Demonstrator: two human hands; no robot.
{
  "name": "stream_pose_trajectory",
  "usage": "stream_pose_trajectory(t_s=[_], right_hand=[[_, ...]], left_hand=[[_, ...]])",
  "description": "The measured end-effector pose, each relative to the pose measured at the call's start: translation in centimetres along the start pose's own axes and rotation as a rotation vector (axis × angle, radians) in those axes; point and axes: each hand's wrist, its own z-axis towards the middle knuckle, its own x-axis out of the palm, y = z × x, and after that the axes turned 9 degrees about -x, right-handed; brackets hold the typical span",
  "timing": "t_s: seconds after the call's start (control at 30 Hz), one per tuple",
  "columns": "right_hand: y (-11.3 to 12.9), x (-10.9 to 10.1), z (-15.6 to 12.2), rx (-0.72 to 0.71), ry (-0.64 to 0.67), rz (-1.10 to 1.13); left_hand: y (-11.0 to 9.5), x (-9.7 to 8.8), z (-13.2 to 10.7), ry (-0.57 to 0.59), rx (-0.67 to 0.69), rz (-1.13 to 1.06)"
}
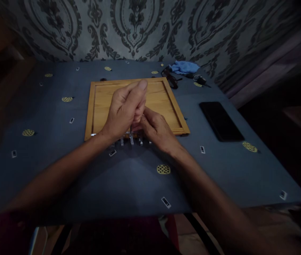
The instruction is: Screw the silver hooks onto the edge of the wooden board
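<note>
My left hand (pixel 127 106) is closed in a fist with the thumb on top, above a shallow wooden tray (pixel 105 102) with a raised rim. What lies inside that fist is hidden. My right hand (pixel 159 129) is just below and to the right, its curled fingers meeting the underside of the left hand. Its fingertips are mostly covered, so what they grip cannot be made out. Several small shiny silvery strips (pixel 131 139) show beneath the hands, along the tray's near edge. Their kind is unclear in the dim light.
A black phone (pixel 221 121) lies right of the tray on the blue patterned tablecloth (pixel 86 177). At the back right are dark sunglasses (pixel 172 78), a blue cloth (pixel 184 67) and what looks like a key with a ring (pixel 200 79). A patterned wall (pixel 134 32) stands behind.
</note>
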Motion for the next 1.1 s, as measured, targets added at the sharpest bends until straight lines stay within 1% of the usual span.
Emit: stream_pose_trajectory(t_s=[0.1, 0.23, 0.37, 0.43, 0.53, 0.63, 0.7, 0.83, 0.97, 1.1], right_hand=[[0.0, -0.1, 0.1, -0.011, 0.008, -0.024], [-0.1, -0.1, 0.0, 0.003, 0.011, 0.006], [0.0, -0.2, 0.0, 0.025, -0.007, 0.054], [0.1, -0.3, 0.0, 0.007, -0.06, 0.046], [0.2, -0.5, 0.1, -0.03, -0.192, 0.051], [0.2, -0.7, 0.2, -0.052, -0.324, 0.086], [0.3, -0.8, 0.2, -0.064, -0.383, 0.1], [0.6, -1.0, 0.2, -0.056, -0.448, 0.092], [0.9, -1.2, 0.1, -0.068, -0.508, 0.009], [0.9, -1.2, 0.1, -0.088, -0.52, -0.037]], left_hand=[[0.0, 0.0, 0.1, -0.002, -0.016, 0.026], [0.0, -0.1, 0.0, -0.006, -0.033, 0.053], [-0.4, -0.4, -0.1, -0.02, 0.007, 0.007], [-1.0, -0.5, -0.1, -0.053, 0.041, -0.005], [-2.1, -0.7, -0.1, -0.087, 0.076, 0.005], [-2.8, -0.7, -0.1, -0.088, 0.071, 0.011], [-2.9, -0.7, -0.1, -0.087, 0.052, 0.024], [-2.8, -0.9, -0.1, -0.06, 0.033, 0.033], [-3.2, -1.2, -0.1, -0.037, 0.008, 0.078], [-3.8, -1.5, 0.0, -0.024, -0.009, 0.113]])
